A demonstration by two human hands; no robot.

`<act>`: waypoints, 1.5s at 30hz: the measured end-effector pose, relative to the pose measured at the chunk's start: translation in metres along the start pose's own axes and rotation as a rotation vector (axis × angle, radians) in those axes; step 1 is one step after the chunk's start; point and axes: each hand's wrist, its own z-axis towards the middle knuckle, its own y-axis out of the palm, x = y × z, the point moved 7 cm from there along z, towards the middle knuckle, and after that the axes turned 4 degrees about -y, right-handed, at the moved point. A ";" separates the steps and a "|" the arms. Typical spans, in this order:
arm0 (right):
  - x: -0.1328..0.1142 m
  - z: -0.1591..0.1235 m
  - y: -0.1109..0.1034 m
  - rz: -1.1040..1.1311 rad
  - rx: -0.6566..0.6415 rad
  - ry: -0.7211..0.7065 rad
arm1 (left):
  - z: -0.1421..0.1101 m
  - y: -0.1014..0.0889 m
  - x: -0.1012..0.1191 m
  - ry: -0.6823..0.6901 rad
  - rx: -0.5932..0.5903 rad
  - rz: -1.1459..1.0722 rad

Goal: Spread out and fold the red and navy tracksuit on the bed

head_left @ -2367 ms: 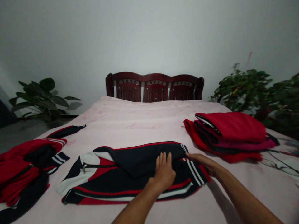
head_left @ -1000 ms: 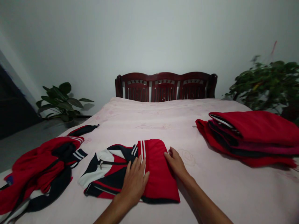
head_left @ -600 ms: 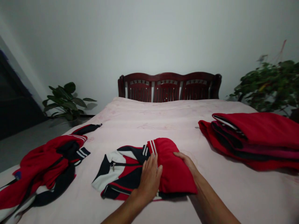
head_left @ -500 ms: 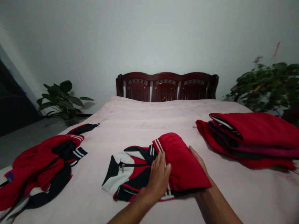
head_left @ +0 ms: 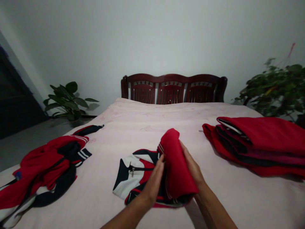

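Note:
A red, navy and white track jacket [head_left: 134,173] lies folded on the pink bedspread [head_left: 95,149], its metal zip pull showing at the collar. A folded red section [head_left: 176,165] with white stripes near its top stands raised and tilted over the jacket. My left hand [head_left: 154,181] presses against its left side, and my right hand [head_left: 192,167] cups its right side. Both hands are on the red fabric, and the bundle's lower edge is partly hidden.
A crumpled red and navy jacket [head_left: 40,168] lies at the bed's left edge. A stack of folded red garments [head_left: 258,140] sits to the right. A dark wooden headboard [head_left: 173,89] stands at the far end, with potted plants [head_left: 68,108] [head_left: 274,90] on both sides.
The red section has risen from lying flat to a tilted, narrower bundle. Both hands have closed in on its sides, and the right hand has come up from beneath it.

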 end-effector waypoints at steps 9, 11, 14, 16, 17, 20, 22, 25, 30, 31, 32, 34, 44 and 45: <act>0.064 -0.053 0.109 -1.214 -0.549 -0.247 | -0.035 -0.167 0.053 -0.022 0.518 0.191; 0.069 -0.051 0.113 -1.292 -0.536 -0.275 | -0.034 -0.166 0.050 0.092 0.472 0.543; 0.067 -0.034 0.115 -1.361 -0.517 -0.338 | -0.026 -0.148 0.030 0.153 0.389 0.995; 0.070 -0.017 0.113 -1.396 -0.547 -0.355 | -0.019 -0.140 0.018 0.117 0.398 1.245; 0.074 -0.008 0.111 -1.412 -0.563 -0.338 | -0.015 -0.139 0.014 0.087 0.411 1.347; 0.088 0.019 0.101 -1.424 -0.541 -0.250 | -0.008 -0.141 0.008 0.010 0.418 1.505; 0.094 0.032 0.093 -1.364 -0.473 -0.216 | -0.007 -0.146 0.007 0.009 0.410 1.503; 0.095 0.042 0.067 -1.121 -0.249 -0.098 | -0.010 -0.157 0.007 0.057 0.438 1.406; 0.106 0.019 0.028 -0.286 -0.041 0.377 | -0.009 -0.173 0.004 0.133 0.482 1.178; 0.106 0.008 0.034 -0.122 -0.121 0.486 | -0.008 -0.176 0.003 0.146 0.488 1.128; 0.104 -0.003 0.043 0.008 -0.216 0.571 | -0.008 -0.178 0.003 0.159 0.499 1.075; 0.092 -0.020 0.062 0.172 -0.389 0.619 | -0.009 -0.183 0.003 0.182 0.533 0.972; 0.086 -0.029 0.058 0.427 -0.174 0.451 | -0.026 -0.190 0.022 0.052 0.703 0.581; 0.076 -0.027 0.048 0.429 -0.143 0.439 | -0.028 -0.191 0.022 0.044 0.723 0.553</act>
